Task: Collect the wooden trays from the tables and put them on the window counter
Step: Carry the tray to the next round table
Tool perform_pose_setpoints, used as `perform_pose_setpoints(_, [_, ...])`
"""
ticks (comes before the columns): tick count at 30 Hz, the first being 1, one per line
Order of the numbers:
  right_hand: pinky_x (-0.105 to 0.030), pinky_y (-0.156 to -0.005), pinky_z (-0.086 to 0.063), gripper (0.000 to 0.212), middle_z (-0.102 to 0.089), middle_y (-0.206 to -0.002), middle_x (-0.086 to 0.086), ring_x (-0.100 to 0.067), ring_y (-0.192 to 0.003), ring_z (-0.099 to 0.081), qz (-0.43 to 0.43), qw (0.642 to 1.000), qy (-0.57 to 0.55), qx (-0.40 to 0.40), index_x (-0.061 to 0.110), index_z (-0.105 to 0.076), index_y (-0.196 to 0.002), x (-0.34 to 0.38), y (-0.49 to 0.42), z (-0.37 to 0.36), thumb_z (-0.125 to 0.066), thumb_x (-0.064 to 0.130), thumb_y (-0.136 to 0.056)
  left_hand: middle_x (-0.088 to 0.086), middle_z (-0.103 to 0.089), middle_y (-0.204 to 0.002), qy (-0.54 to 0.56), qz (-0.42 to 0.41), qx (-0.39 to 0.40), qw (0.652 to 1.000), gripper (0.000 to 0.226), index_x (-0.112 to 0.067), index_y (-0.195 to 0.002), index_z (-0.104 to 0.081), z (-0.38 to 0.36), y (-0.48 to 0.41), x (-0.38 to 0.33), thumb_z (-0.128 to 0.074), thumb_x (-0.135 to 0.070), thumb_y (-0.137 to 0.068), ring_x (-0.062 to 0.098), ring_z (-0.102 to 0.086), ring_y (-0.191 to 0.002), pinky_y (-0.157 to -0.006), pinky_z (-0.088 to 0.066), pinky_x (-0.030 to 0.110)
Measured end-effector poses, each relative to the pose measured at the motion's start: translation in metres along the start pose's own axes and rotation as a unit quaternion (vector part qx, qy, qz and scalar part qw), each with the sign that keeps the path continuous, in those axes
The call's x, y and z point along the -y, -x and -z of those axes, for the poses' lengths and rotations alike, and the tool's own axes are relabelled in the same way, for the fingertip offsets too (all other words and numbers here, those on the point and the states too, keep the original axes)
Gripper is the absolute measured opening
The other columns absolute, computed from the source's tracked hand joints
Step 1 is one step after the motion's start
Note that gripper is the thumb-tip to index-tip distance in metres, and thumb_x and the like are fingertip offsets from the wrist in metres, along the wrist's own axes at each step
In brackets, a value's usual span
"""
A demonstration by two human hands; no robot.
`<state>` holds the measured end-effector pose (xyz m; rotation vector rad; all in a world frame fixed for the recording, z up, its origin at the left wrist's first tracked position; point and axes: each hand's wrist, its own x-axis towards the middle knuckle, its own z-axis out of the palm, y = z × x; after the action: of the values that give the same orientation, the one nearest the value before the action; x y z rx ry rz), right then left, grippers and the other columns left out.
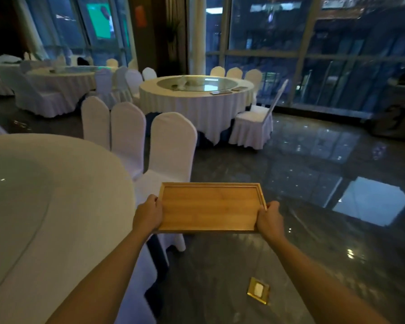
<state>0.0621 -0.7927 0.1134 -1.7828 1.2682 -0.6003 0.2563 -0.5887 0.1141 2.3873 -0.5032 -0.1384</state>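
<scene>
Right now the wooden tray (pixel 209 208) is up in the air, out in front of the person, just to the right of the near round table (pixel 45 206) and over the shiny dark floor. The left hand (pixel 147 213) is wrapped around the tray's left short end and the right hand (pixel 269 218) around its right short end, thumbs on top of the rim and the other fingers hidden under it. The tray looks flat, hard and stiff, so it should not bend, and it looks light enough to carry easily. Its smooth wood could be a bit slippery, so holding both short ends by the raised rim seems the best way. Nothing is in the tray; its bottom is bare. Far beyond the near round table stands another round table (pixel 197 99) with a glass turning top, and a few flat things that may be more trays (pixel 221 91) lie near its right edge, too small to tell.
</scene>
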Motion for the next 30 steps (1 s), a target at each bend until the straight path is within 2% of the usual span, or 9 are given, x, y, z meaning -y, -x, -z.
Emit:
perform_pose_setpoints(3, [-0.030,-0.064,-0.043,0.014,-0.051,-0.092,-0.010,-0.021,-0.081,-0.050,0.007,1.000,-0.012,-0.016,0.006,-0.038,-0.104,0.000,-0.063,0.025,-0.034,0.017,-0.095,0.023,-0.061,-0.114,0.002,-0.010,0.010,1.000,0.037,-0.004,-0.114,-0.052,-0.035,-0.038,-0.054,-0.028,-0.028,-0.099,0.037,-0.057,-0.098,-0.083,-0.046,0.041])
perform_pose_setpoints(5, [-0.031,-0.066,-0.041,0.012,-0.047,-0.083,-0.004,-0.019,-0.079,-0.049,0.004,1.000,-0.013,-0.023,0.007,-0.038,-0.103,-0.002,-0.104,0.034,-0.034,0.016,-0.096,0.021,-0.062,-0.114,-0.002,-0.016,0.021,1.000,0.038,-0.005,-0.114,-0.052,-0.057,-0.065,-0.083,-0.028,-0.030,-0.099,0.034,-0.058,-0.098,-0.083,-0.046,0.041])
perform_pose_setpoints(9, [-0.031,-0.062,-0.041,0.012,-0.049,-0.088,-0.008,-0.020,-0.078,-0.050,-0.004,0.999,-0.014,-0.033,0.009,-0.037,-0.100,-0.004,-0.193,0.034,-0.033,0.019,-0.096,0.019,-0.061,-0.116,-0.007,-0.022,0.027,0.999,0.040,-0.007,-0.114,-0.052,-0.106,-0.134,-0.130,-0.027,-0.034,-0.099,0.032,-0.059,-0.102,-0.091,-0.046,0.043])
perform_pose_setpoints(11, [-0.035,-0.065,-0.041,0.010,-0.050,-0.091,-0.010,-0.023,-0.080,-0.051,-0.005,0.999,-0.008,-0.036,0.009,-0.036,-0.098,0.000,-0.244,0.026,-0.032,0.019,-0.096,0.019,-0.061,-0.116,-0.011,-0.028,0.024,0.999,0.040,-0.007,-0.114,-0.052,-0.130,-0.177,-0.149,-0.027,-0.034,-0.099,0.033,-0.058,-0.102,-0.092,-0.046,0.043])
perform_pose_setpoints(20, [-0.041,-0.070,-0.042,0.011,-0.050,-0.089,-0.011,-0.027,-0.081,-0.050,-0.005,0.999,0.000,-0.046,0.010,-0.034,-0.093,0.079,-0.505,-0.011,-0.031,0.021,-0.096,0.023,-0.062,-0.112,-0.012,-0.054,0.018,0.998,0.037,-0.003,-0.110,-0.054,-0.207,-0.420,-0.258,-0.028,-0.027,-0.099,0.036,-0.057,-0.099,-0.080,-0.043,0.038])
perform_pose_setpoints(23, [-0.045,-0.073,-0.045,0.009,-0.049,-0.082,-0.009,-0.026,-0.079,-0.050,0.004,0.999,-0.017,-0.042,0.011,-0.035,-0.092,0.110,-0.585,-0.016,-0.031,0.019,-0.094,0.023,-0.062,-0.111,-0.016,-0.055,0.015,0.998,0.037,-0.005,-0.109,-0.052,-0.225,-0.497,-0.297,-0.026,-0.030,-0.098,0.037,-0.056,-0.100,-0.081,-0.043,0.040])
perform_pose_setpoints(26, [-0.043,-0.068,-0.041,0.008,-0.044,-0.071,-0.002,-0.022,-0.073,-0.046,0.016,0.999,-0.021,-0.033,0.009,-0.035,-0.090,0.132,-0.661,-0.024,-0.032,0.016,-0.093,0.022,-0.061,-0.108,-0.012,-0.052,0.014,0.998,0.037,-0.006,-0.107,-0.051,-0.249,-0.563,-0.327,-0.026,-0.031,-0.098,0.034,-0.056,-0.095,-0.077,-0.042,0.039])
perform_pose_setpoints(30, [-0.033,-0.058,-0.031,0.008,-0.042,-0.068,-0.001,-0.023,-0.070,-0.044,0.019,1.000,-0.011,-0.010,0.008,-0.034,-0.089,0.148,-0.771,-0.045,-0.032,0.014,-0.093,0.019,-0.062,-0.103,-0.005,-0.037,0.004,0.999,0.035,-0.007,-0.103,-0.052,-0.292,-0.654,-0.359,-0.028,-0.032,-0.097,0.026,-0.050,-0.080,-0.071,-0.040,0.034])
